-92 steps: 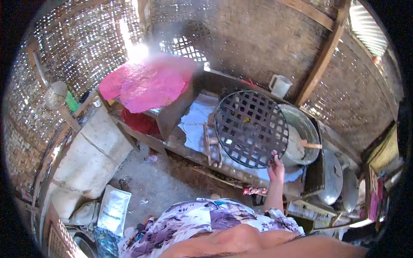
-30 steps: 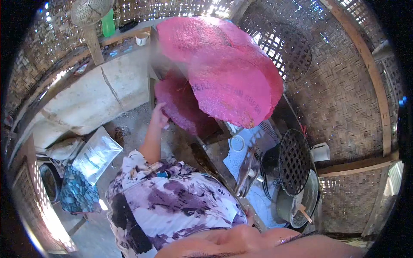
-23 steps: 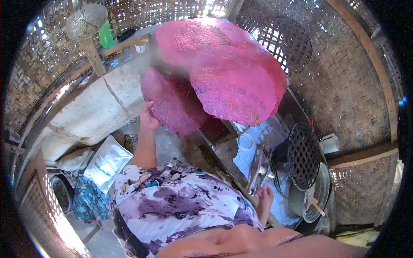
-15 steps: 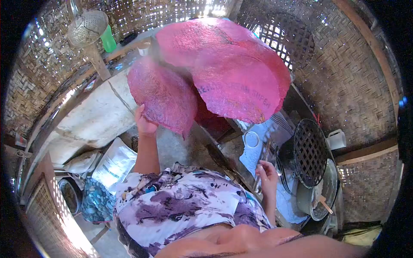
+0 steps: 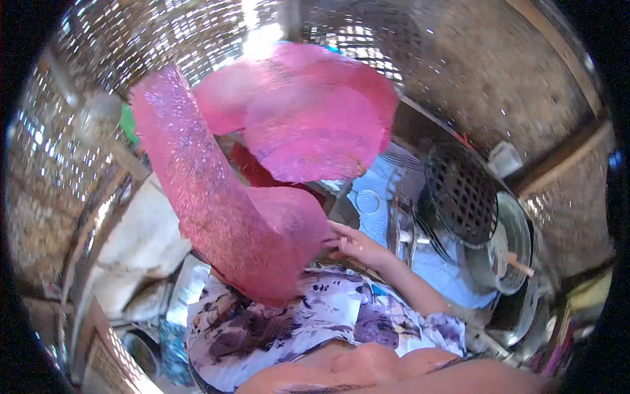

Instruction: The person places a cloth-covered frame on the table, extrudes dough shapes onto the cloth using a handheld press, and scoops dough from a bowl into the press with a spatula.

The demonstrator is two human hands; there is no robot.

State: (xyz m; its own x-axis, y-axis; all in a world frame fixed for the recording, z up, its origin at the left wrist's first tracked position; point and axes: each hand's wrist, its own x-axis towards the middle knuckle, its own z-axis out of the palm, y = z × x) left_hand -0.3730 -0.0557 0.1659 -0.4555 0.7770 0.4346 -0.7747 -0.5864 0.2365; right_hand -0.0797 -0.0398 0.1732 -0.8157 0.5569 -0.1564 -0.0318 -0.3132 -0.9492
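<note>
Where the right hand (image 5: 357,248) meets the edge of a curled pink sheet (image 5: 210,197), its fingers are bent and a little apart, and I cannot tell if they pinch it. The left hand is hidden from me, so I cannot tell what its fingers do. The pink sheet is up in the air in front of the person's patterned shirt (image 5: 387,308), tall on one side and folded round near the right hand. Just behind it is a bigger pink cover (image 5: 308,134), spread out wide, with some blurry dark marks near its lower edge. Past the right arm, a pale blue cloth (image 5: 449,279) lies on the counter (image 5: 342,210). A round black grid (image 5: 462,194) stands tilted there, beside a pot (image 5: 476,268) with a wooden handle (image 5: 522,264) poking over its rim. Behind them is a pale jug (image 5: 505,159), near the woven wall (image 5: 472,72).
</note>
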